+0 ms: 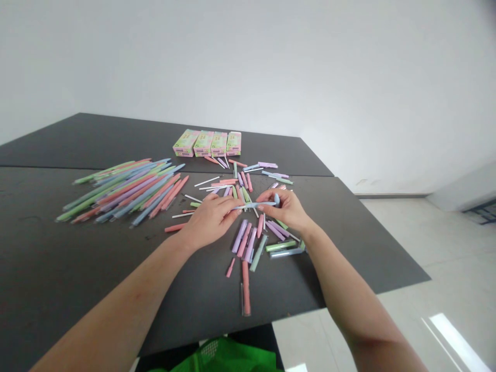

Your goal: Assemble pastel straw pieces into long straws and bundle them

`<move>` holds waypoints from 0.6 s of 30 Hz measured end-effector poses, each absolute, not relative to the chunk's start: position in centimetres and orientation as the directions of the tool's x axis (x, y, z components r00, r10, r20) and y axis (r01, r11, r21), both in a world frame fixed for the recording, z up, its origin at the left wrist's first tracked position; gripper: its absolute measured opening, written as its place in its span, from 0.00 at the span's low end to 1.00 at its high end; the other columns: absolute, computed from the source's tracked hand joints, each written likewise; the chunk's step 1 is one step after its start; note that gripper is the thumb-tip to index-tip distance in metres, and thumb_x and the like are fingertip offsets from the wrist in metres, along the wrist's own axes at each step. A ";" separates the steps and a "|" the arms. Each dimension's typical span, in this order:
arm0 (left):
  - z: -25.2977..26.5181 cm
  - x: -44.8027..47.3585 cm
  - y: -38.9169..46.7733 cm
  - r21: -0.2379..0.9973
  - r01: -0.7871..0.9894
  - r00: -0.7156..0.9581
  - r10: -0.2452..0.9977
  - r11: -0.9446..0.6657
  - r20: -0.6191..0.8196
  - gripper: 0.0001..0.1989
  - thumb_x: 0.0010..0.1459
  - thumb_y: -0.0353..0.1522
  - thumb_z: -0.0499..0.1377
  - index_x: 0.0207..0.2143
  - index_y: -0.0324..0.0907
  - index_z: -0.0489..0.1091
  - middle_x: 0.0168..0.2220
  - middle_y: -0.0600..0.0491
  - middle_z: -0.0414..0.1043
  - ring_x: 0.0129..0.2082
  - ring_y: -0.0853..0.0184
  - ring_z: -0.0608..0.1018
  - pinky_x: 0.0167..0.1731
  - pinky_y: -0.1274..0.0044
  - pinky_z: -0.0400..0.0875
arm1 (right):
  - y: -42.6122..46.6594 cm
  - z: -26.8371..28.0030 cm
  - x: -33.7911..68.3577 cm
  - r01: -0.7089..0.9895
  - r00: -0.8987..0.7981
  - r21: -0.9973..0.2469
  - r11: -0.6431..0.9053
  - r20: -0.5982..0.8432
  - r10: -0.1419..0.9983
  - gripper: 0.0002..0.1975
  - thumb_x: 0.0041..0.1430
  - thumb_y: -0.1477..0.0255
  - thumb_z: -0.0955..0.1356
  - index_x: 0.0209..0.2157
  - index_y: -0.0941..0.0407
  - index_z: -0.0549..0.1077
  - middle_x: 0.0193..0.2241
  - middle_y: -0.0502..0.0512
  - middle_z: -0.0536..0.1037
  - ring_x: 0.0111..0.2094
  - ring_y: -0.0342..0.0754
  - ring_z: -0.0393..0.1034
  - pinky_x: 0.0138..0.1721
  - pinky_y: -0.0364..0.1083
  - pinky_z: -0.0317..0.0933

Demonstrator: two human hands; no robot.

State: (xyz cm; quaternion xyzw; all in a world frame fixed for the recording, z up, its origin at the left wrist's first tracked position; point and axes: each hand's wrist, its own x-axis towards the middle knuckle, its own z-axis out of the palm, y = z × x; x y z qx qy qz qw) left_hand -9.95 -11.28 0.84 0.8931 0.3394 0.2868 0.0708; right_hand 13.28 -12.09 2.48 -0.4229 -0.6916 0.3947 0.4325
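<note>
A pale blue pen barrel [256,205] lies level between my hands, above the scattered pen parts. My left hand [211,217] is closed on its left end, fingertips pinched together. Near the other end, my right hand [289,209] grips the barrel between thumb and fingers. A short blue pen piece [276,198] sticks up at the right fingers; whether it joins the barrel is not clear. Below the hands are loose purple [239,236] and pink barrels [244,240]. White refills [207,181] lie beyond my left hand.
A large heap of coloured pens [127,191] lies at the left. Several pink and green boxes [203,143] stand in a row at the back. A pink barrel [246,289] lies towards the front edge of the dark table [186,305]. A white wall [271,67] rises behind.
</note>
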 end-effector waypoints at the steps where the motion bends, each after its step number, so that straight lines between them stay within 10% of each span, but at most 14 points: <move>1: 0.8 -9.9 -11.3 0.319 0.565 0.605 0.645 -0.761 0.467 0.12 0.64 0.32 0.51 0.46 0.43 0.72 0.44 0.50 0.78 0.40 0.64 0.76 0.42 0.71 0.62 | -12.1 2.4 13.2 0.251 -0.277 -0.909 0.333 0.263 0.924 0.12 0.49 0.63 0.73 0.31 0.58 0.76 0.22 0.49 0.70 0.23 0.40 0.57 0.24 0.41 0.52; 18: 0.8 -9.7 -11.4 0.255 0.571 0.607 0.610 -0.781 0.509 0.11 0.65 0.33 0.53 0.45 0.42 0.73 0.41 0.50 0.80 0.40 0.64 0.79 0.41 0.70 0.62 | -12.3 1.4 11.5 0.268 -0.227 -0.902 0.338 0.282 0.932 0.11 0.51 0.64 0.73 0.31 0.58 0.78 0.23 0.51 0.75 0.22 0.41 0.61 0.24 0.42 0.54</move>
